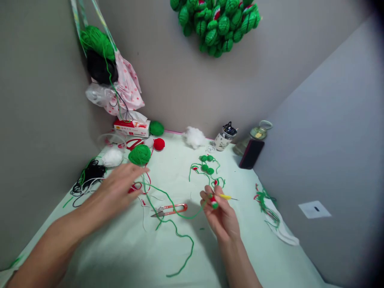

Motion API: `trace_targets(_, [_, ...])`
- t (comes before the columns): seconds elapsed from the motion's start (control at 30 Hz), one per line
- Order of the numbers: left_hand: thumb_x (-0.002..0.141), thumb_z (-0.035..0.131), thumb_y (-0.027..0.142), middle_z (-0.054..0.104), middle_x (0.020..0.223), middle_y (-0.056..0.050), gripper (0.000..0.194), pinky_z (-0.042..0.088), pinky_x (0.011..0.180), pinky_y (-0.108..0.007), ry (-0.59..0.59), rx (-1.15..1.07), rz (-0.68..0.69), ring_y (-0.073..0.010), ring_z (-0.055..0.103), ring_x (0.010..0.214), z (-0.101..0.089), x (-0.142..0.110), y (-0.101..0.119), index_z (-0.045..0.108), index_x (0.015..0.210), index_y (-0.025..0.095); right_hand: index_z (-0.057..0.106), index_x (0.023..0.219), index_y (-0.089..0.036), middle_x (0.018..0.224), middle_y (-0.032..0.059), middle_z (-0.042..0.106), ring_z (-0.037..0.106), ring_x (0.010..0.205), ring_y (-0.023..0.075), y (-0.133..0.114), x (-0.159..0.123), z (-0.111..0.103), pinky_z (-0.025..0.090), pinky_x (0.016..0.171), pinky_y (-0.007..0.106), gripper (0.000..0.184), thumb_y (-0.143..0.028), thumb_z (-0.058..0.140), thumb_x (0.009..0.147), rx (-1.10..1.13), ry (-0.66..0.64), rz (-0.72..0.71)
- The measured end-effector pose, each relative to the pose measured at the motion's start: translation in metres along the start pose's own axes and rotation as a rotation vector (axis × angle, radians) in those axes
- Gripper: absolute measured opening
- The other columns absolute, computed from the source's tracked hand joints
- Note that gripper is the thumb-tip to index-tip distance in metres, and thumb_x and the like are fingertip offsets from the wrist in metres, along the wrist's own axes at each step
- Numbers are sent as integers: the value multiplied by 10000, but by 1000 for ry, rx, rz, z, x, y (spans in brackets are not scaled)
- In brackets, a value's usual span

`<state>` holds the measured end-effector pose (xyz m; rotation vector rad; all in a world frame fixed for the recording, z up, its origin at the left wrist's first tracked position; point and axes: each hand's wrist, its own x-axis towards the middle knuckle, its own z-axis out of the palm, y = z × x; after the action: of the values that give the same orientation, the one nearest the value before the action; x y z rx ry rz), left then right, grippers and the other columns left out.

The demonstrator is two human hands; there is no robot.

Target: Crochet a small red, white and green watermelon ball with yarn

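Observation:
My left hand reaches out with its fingers stretched, just in front of a green yarn ball. A red loop shows between its thumb and fingers; whether they touch it I cannot tell. In my right hand are a small red, white and green crochet piece and a yellow crochet hook, its metal tip pointing right. A green yarn strand runs from near the left hand to the right fingers. Beneath it lie orange-handled thread snips.
Small green crochet pieces lie behind my right hand. Further back are white stuffing, a pen cup, a phone and a tissue box. Yarn scraps lie right, black yarn left; a green crochet bundle hangs above.

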<state>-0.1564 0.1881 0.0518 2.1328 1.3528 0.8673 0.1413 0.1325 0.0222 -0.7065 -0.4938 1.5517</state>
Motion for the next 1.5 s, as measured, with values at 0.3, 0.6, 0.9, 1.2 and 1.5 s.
trace_targets(0.3, [854, 766, 292, 635, 935, -3, 143, 565, 891, -342, -225, -760, -178, -206, 682, 938, 93, 21, 69, 634, 881, 244, 782, 818, -230, 671, -15, 645, 558, 569, 109, 25, 5, -3, 463, 557, 250, 195, -394, 872, 763, -401, 195, -182])
trace_targets(0.6, [874, 749, 284, 664, 842, 16, 92, 559, 702, -272, -234, -834, -306, -164, 686, 775, 111, 38, 67, 679, 839, 235, 801, 873, -248, 876, -3, 648, 609, 734, 129, 19, 10, 0, 516, 679, 271, 127, -273, 842, 755, -564, 159, -278])
trace_targets(0.9, [869, 783, 398, 718, 935, -2, 206, 559, 750, -260, -297, -1069, -461, -161, 697, 841, 104, 28, 82, 714, 993, 249, 734, 817, -231, 740, -25, 672, 604, 642, 122, 3, -10, 13, 505, 630, 265, 83, -216, 782, 750, -522, 195, -282])
trace_targets(1.2, [819, 806, 343, 621, 1006, -10, 244, 578, 664, -257, 43, -826, -258, -188, 679, 889, 93, -7, 121, 647, 981, 253, 733, 807, -226, 739, -17, 702, 662, 650, 139, -8, -34, 24, 555, 643, 280, 107, -272, 821, 769, -478, 76, -317])
trace_targets(1.5, [863, 744, 289, 580, 920, -1, 115, 544, 645, -240, 152, -757, -121, -168, 644, 820, 101, -18, 134, 657, 811, 235, 728, 812, -239, 802, -6, 679, 630, 731, 153, -22, -50, 27, 527, 699, 302, 96, -266, 817, 788, -584, 17, -439])
